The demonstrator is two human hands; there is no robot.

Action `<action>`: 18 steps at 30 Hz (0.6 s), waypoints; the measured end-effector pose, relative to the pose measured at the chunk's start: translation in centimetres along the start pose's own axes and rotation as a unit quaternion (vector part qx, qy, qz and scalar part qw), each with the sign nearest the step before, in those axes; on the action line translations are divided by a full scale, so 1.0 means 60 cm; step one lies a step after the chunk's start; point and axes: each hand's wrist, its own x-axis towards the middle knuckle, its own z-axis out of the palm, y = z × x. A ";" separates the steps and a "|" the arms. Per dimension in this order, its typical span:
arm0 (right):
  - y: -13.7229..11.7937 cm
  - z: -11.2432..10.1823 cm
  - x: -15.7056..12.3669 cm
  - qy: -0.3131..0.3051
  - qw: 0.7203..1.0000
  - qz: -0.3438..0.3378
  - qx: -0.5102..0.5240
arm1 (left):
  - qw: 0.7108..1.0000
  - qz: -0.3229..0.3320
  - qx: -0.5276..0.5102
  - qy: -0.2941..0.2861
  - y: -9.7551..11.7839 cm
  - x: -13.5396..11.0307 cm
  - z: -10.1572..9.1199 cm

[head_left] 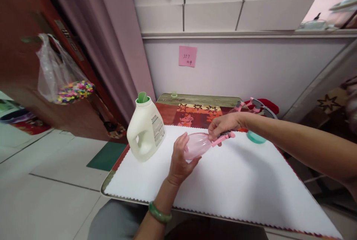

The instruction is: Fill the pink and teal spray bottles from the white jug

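A clear pink spray bottle [197,146] is tilted on its side above the white table cover. My left hand [180,158] cups its rounded base, with the fingers on the far side and the thumb underneath. At the bottle's neck, my right hand [223,126] has its fingers curled round the pink and dark spray head [224,138]. The fingertips there are partly hidden. Left of my hands stands a cream-coloured jug [146,130] with a handle, and a green piece [142,97] sits in its mouth.
Behind my right forearm are more pink and grey spray heads [255,103], a red item [269,107] and a teal container [256,137]. A small green cap [174,94] lies at the table's back edge. A plastic bag of colourful bits [74,92] hangs from the door handle.
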 end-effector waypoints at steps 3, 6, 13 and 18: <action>0.020 0.000 -0.013 0.126 0.977 -0.089 0.150 | 0.991 -0.113 -0.055 0.053 0.050 0.003 -0.007; 0.050 0.026 -0.003 0.334 0.878 -0.183 0.289 | 0.953 -0.251 -0.110 0.128 0.085 0.004 -0.014; 0.033 0.192 0.031 0.215 0.816 -0.337 0.417 | 0.981 -0.160 0.030 0.106 0.110 0.006 -0.041; -0.018 0.228 0.040 0.291 0.694 -0.319 0.576 | 0.965 0.094 0.228 0.088 0.130 0.007 -0.065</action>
